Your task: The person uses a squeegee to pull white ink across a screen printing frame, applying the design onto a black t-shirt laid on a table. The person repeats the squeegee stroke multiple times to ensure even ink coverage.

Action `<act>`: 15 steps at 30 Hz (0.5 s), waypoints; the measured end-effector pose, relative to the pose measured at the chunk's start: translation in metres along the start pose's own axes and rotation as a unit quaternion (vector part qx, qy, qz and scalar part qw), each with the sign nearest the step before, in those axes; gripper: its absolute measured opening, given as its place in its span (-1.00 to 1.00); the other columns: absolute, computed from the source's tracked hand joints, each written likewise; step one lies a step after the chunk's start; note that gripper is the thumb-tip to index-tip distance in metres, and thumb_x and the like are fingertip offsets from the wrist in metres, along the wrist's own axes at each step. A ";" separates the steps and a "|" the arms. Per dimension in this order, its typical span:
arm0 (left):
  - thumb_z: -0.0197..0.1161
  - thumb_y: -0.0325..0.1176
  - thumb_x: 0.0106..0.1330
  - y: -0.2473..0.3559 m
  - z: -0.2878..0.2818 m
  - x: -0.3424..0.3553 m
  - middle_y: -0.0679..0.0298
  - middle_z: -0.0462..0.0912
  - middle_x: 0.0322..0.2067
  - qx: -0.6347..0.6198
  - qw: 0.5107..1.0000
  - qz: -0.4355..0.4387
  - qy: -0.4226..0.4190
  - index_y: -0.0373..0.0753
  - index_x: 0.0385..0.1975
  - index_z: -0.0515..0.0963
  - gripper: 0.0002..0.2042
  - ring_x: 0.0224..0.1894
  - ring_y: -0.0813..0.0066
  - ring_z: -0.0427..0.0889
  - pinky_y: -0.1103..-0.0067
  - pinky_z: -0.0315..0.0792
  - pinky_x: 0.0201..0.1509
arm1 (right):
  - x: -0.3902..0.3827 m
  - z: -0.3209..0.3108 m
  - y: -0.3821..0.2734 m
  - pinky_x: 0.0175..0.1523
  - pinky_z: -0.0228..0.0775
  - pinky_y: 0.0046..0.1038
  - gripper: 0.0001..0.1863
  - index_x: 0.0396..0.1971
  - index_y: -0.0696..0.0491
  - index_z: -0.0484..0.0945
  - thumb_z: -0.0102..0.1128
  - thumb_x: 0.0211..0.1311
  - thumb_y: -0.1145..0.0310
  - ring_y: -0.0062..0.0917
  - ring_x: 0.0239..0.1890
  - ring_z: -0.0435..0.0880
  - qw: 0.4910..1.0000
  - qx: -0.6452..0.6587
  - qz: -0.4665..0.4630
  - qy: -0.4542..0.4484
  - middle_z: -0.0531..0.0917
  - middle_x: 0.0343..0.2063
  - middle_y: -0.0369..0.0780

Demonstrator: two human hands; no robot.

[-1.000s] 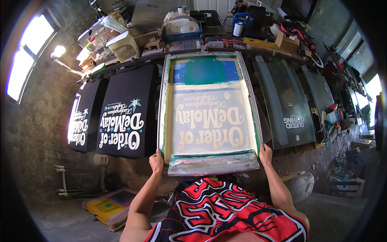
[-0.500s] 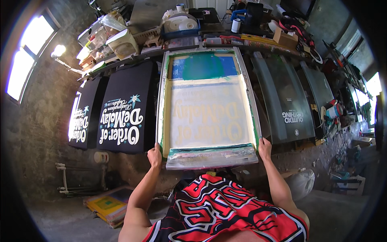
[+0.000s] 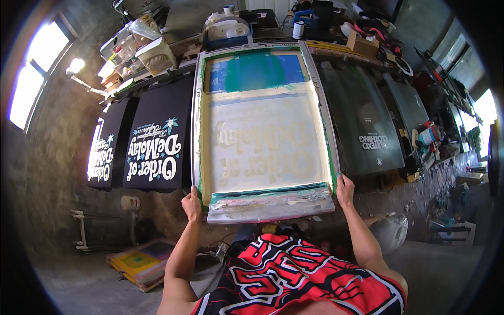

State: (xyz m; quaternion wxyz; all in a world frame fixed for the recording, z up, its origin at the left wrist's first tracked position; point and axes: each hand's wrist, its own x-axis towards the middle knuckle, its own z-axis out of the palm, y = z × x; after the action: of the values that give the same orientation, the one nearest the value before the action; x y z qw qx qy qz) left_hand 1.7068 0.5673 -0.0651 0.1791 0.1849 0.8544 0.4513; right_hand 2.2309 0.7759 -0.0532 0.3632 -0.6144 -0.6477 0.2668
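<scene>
A large screen printing frame (image 3: 331, 136) spans the middle of the view, its pale mesh marked with mirrored lettering and a blue-green patch at the far end. My left hand (image 3: 192, 205) grips its near left corner, thumb laid along the side. At the near right corner my right hand (image 3: 344, 191) is closed around the frame edge. Across the near end of the screen rests a squeegee (image 3: 270, 207), its wide grey body streaked with ink and teal along the far edge. Whatever lies beneath the screen is hidden.
Left of the frame, black printed shirts (image 3: 157, 100) lie on boards. Dark printing boards (image 3: 362, 121) stand to the right. A cluttered shelf behind carries a white fan (image 3: 156, 56), a blue basket (image 3: 227, 43) and a cardboard box (image 3: 362, 44). Stacked screens (image 3: 142, 262) lie on the floor.
The screen frame has shifted left and its far end sits higher in view, with both hands still holding it. The squeegee has moved along with it.
</scene>
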 end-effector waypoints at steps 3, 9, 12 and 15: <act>0.23 0.05 0.47 0.004 -0.011 -0.012 0.39 0.28 -0.73 -0.005 1.000 0.018 0.000 -0.40 -0.72 0.40 -0.37 -0.58 0.60 0.20 0.43 0.14 -0.49 | -0.013 -0.010 -0.005 -0.36 0.30 -0.21 -0.67 -0.38 0.26 0.50 0.04 0.47 0.27 -0.10 -0.56 0.42 1.000 0.013 0.008 -0.002 0.49 -0.58 0.09; 0.24 0.05 0.46 0.011 -0.004 -0.002 0.40 0.27 -0.72 0.007 0.997 0.069 -0.044 -0.38 -0.72 0.39 -0.37 -0.57 0.61 0.20 0.45 0.14 -0.48 | -0.039 -0.033 -0.006 -0.29 0.39 -0.20 -0.69 -0.24 0.23 0.59 0.03 0.47 0.26 -0.04 -0.44 0.61 0.999 0.014 0.039 0.020 0.57 -0.49 0.11; 0.24 0.05 0.46 0.015 0.002 0.008 0.41 0.27 -0.71 0.010 0.995 0.057 -0.076 -0.38 -0.71 0.39 -0.38 -0.56 0.62 0.20 0.44 0.14 -0.47 | -0.059 -0.038 -0.004 -0.24 0.43 -0.19 -0.69 -0.14 0.20 0.62 0.02 0.47 0.26 -0.01 -0.37 0.66 0.997 -0.016 0.064 0.029 0.61 -0.44 0.12; 0.25 0.05 0.46 0.029 0.016 0.012 0.41 0.27 -0.71 0.005 0.992 0.075 -0.103 -0.39 -0.71 0.38 -0.38 -0.55 0.62 0.21 0.44 0.14 -0.47 | -0.071 -0.050 0.002 -0.16 0.47 -0.24 -0.67 -0.03 0.18 0.64 0.02 0.49 0.27 -0.09 -0.27 0.72 0.995 -0.033 0.077 0.058 0.67 -0.35 0.10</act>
State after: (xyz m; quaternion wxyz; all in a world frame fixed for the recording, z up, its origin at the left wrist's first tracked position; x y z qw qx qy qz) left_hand 1.7088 0.5999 -0.0510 0.2312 0.2947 0.8176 0.4373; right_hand 2.2703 0.7013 -0.0353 0.3581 -0.6889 -0.5844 0.2360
